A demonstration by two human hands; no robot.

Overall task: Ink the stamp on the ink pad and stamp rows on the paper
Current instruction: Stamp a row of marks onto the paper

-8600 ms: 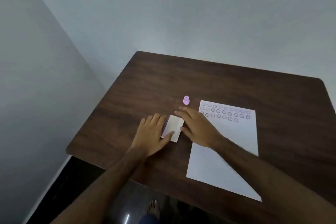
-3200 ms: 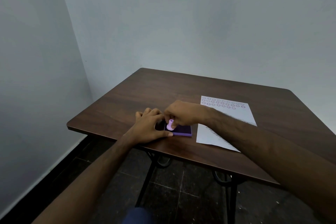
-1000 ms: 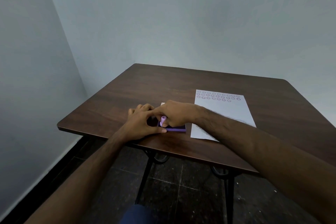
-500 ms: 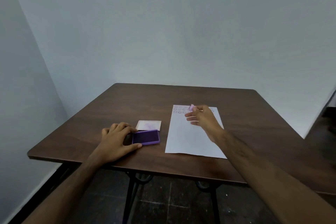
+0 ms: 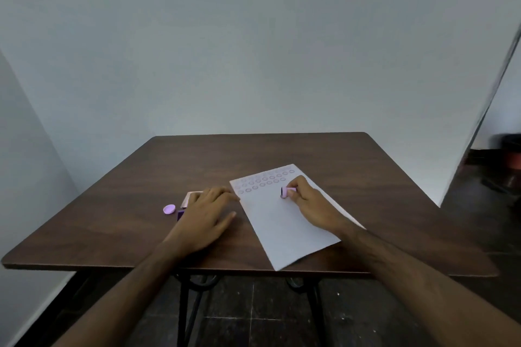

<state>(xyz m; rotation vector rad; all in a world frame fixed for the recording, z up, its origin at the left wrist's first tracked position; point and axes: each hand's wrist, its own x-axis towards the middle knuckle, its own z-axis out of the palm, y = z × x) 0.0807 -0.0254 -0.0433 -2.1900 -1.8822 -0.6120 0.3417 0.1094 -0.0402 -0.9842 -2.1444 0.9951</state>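
A white paper (image 5: 284, 222) lies on the brown table (image 5: 141, 222), with rows of round purple stamp marks across its far end. My right hand (image 5: 308, 203) grips a small pink stamp (image 5: 287, 191) over the paper, just below the marks, its dark face tilted to the left. My left hand (image 5: 207, 214) lies flat, fingers spread, over the purple ink pad (image 5: 180, 215), of which only a corner shows. The pad's pale lid (image 5: 189, 198) peeks out behind the fingers.
A round pink cap (image 5: 169, 209) lies on the table left of my left hand. Grey walls stand close behind and to the left. A doorway with dark objects opens at the right. Dark tiled floor and metal table legs show below the near edge.
My right hand has carried the stamp from the ink pad to the paper and lowered it below the stamped rows. My left hand has slid over the pad. The camera view has shifted.
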